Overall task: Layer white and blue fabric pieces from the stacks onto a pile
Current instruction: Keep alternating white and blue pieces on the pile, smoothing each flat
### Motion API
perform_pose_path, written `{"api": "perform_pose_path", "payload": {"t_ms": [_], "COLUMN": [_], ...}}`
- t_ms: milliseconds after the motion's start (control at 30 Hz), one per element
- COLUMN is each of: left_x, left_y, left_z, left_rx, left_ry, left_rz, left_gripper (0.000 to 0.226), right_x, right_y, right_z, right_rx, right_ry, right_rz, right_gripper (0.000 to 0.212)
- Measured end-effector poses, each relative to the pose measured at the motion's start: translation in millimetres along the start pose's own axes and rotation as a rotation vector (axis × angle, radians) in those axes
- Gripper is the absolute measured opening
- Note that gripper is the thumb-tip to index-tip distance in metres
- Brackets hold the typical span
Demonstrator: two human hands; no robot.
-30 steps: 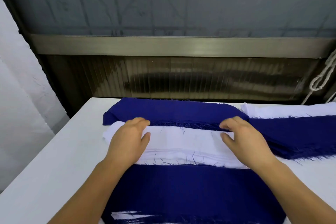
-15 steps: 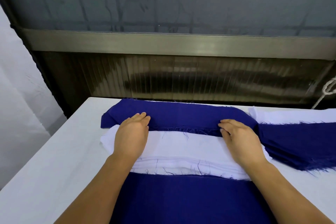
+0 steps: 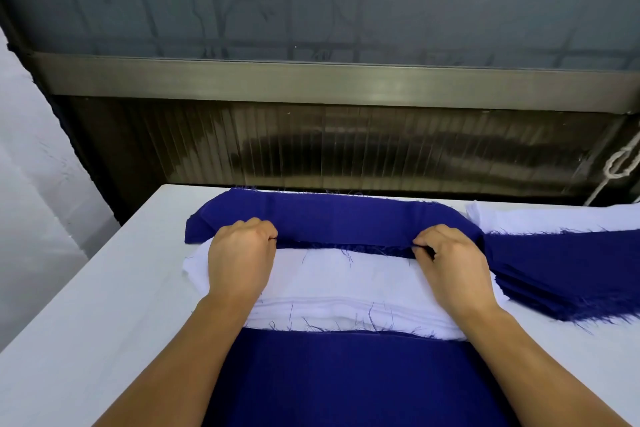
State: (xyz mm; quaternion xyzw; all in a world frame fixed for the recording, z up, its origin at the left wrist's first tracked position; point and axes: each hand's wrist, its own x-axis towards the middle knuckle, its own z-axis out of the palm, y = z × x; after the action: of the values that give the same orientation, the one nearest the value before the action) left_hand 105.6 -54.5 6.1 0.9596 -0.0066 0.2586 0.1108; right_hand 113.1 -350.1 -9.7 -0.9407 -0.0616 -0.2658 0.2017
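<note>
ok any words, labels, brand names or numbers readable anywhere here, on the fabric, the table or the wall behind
None: no readable text in this view.
Blue fabric gripped by the left hand and right hand: plain, no label or print.
White fabric stack: plain, only loose blue threads.
White table: no markings.
Glass panel behind: faint lines and smudges only, no letters or numbers.

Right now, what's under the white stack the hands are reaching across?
The white stack overlaps blue fabric at its near edge. How far that blue runs underneath, or whether the table lies below, is hidden.
</note>
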Motion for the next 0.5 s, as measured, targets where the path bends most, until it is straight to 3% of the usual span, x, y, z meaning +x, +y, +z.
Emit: {"api": "perform_pose_path", "payload": {"t_ms": [167,300,500], "left_x": [-1,-3,-9], "left_y": [0,-3,-5], "left_z": [2,1,-15], "left_rx": [-0.067,-0.074,-0.089], "left_ry": [0.003,-0.040,0.082], "left_rz": [-0.017,0.068,0.146], "left_gripper": [0.019,0.027,0.015], "right_x": [-1,-3,-11], "right_y": [1,6,6], "right_z": [-2,-5,-24], "right_rx": [-0.013,0.048,0.037], "right_ry": [0.033,-0.061,-0.053], "right_rz": [-0.001,-0.007,-0.150], "right_gripper": [0.022,0.018,0.015]}}
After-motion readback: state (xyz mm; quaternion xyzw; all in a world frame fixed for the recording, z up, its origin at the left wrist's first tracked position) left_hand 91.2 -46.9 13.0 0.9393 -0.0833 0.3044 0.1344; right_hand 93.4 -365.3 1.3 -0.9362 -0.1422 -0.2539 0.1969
